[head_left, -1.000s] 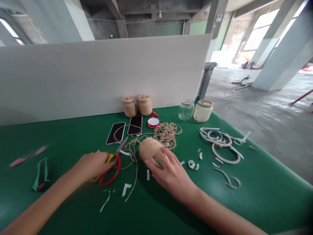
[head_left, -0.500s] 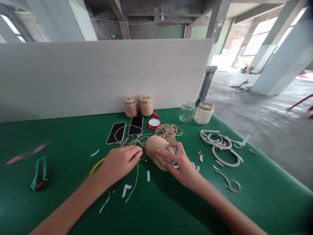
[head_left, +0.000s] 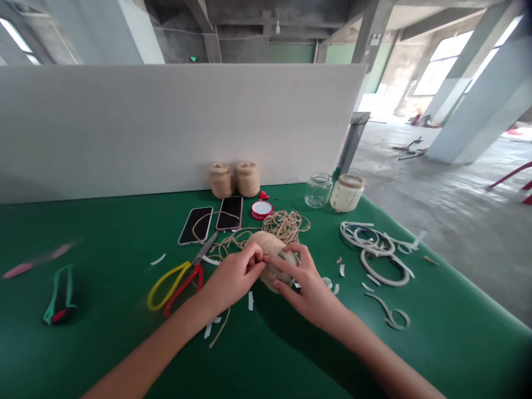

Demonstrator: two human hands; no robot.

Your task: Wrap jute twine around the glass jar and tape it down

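A glass jar (head_left: 268, 242), partly wrapped in brown twine, lies tilted on its side in front of me. My right hand (head_left: 305, 277) grips its unwrapped end, fingers spread over the glass. At the jar's near left side, my left hand (head_left: 239, 274) has thumb and forefinger pinched on the twine, its fingertips close to those of the right. The twine's loose end (head_left: 219, 330) trails on the table below the left wrist. Behind the jar is a loose heap of twine (head_left: 286, 224). Scissors (head_left: 183, 277) with yellow and red handles lie open beside the left forearm.
Two twine-wrapped jars (head_left: 235, 180) stand by the white board (head_left: 178, 127). Two phones (head_left: 213, 220) and a red-rimmed lid (head_left: 262, 209) are nearer. To the right are a clear jar (head_left: 318, 191), a tape-covered jar (head_left: 347, 194) and tape rings (head_left: 374, 244). A green-handled cutter (head_left: 60, 296) lies left.
My left hand has moved right and up to the jar, now meeting the right hand's fingertips. The scissors, earlier mostly behind the left arm, are in plain sight. My right hand still holds the jar.
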